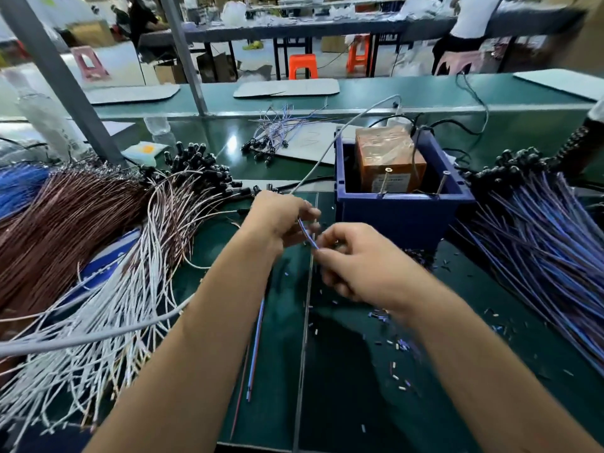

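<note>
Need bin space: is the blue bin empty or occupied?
Occupied. An orange-brown box wrapped in clear film sits inside the bin, rising above its rim.

Pretty clearly a small electronics factory floor, the wire-assembly kind. The green workbench (359,371) is buried in big bundles of brown and white wires (81,240) and purple wires (539,256), with cut bits of insulation (395,348) scattered around. Behind it are more long tables (294,27), orange plastic stools (302,65) and cardboard boxes (170,73).
</note>
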Available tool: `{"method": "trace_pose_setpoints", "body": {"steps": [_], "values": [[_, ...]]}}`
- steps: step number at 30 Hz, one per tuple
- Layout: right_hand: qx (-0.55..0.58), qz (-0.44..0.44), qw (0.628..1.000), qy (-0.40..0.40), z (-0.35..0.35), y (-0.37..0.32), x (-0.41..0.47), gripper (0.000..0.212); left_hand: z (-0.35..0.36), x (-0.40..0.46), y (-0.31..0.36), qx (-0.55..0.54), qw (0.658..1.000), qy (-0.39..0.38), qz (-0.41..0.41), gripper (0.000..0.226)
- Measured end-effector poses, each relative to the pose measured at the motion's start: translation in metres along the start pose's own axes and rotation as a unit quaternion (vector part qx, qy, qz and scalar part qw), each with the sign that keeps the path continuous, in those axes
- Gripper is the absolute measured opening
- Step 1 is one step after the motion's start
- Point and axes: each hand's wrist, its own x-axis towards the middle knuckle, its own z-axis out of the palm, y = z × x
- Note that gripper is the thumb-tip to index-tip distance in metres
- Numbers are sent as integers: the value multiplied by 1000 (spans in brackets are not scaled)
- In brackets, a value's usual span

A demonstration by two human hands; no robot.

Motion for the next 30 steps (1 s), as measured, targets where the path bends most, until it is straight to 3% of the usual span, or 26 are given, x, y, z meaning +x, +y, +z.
{"method": "trace_pose_setpoints", "body": {"steps": [2,5,9,13,15,19,22,23,25,27,28,30], "values": [[-140,-22,990,-7,-36,6,-16,16,10,-7,-1,-130,989,-34,-57,24],[-237,-21,971,13,-93,18,-37,18,28,-20,-9,-342,925,-84,-143,30],[-306,29,951,-2,-149,50,-72,26,49,-27,-21,-468,874,-78,-108,42],[-300,35,952,45,-181,73,-104,26,64,-26,-22,-507,857,-49,-71,44],[-303,6,949,85,-185,81,-107,19,71,-29,-22,-483,873,-34,-56,43],[-304,-37,943,133,-169,81,-92,25,83,-44,-22,-379,926,7,-7,42],[-279,-55,949,136,-153,77,-72,30,92,-57,-29,-176,975,58,120,42],[-272,-54,951,137,-150,76,-65,29,94,-61,-32,-69,977,77,188,42],[-253,-54,958,125,-144,75,-55,24,96,-66,-39,137,938,70,311,43],[-244,-57,962,105,-139,74,-47,22,97,-68,-42,245,910,9,335,47],[-246,-59,962,100,-138,74,-44,22,96,-68,-43,235,920,-35,310,50],[-249,-67,961,98,-137,75,-41,22,91,-64,-39,53,974,-131,177,55]]}}
